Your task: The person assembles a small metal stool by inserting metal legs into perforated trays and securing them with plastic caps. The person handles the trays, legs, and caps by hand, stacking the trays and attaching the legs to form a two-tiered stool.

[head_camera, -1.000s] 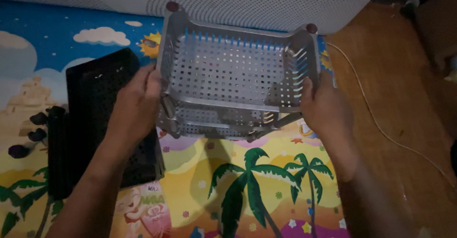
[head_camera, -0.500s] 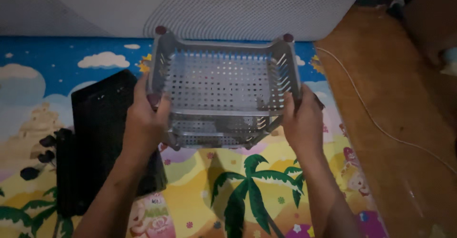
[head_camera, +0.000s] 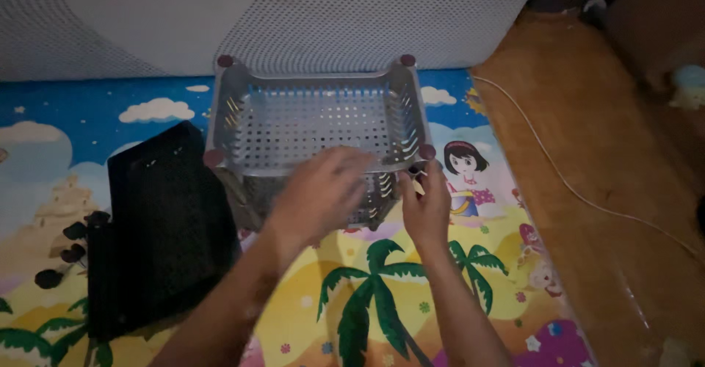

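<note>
1. The left hand [head_camera: 323, 191] rests open on the front rim of the grey perforated basket [head_camera: 316, 128]; the right hand [head_camera: 426, 205] pinches its near right corner.
2. It seems wise to press evenly, keeping the basket level above the play mat [head_camera: 455, 286].

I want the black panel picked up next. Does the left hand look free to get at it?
Probably yes. The left hand rests on the grey basket's front rim, holding nothing visible, and the black panel lies uncovered on the mat just to its left.
</note>
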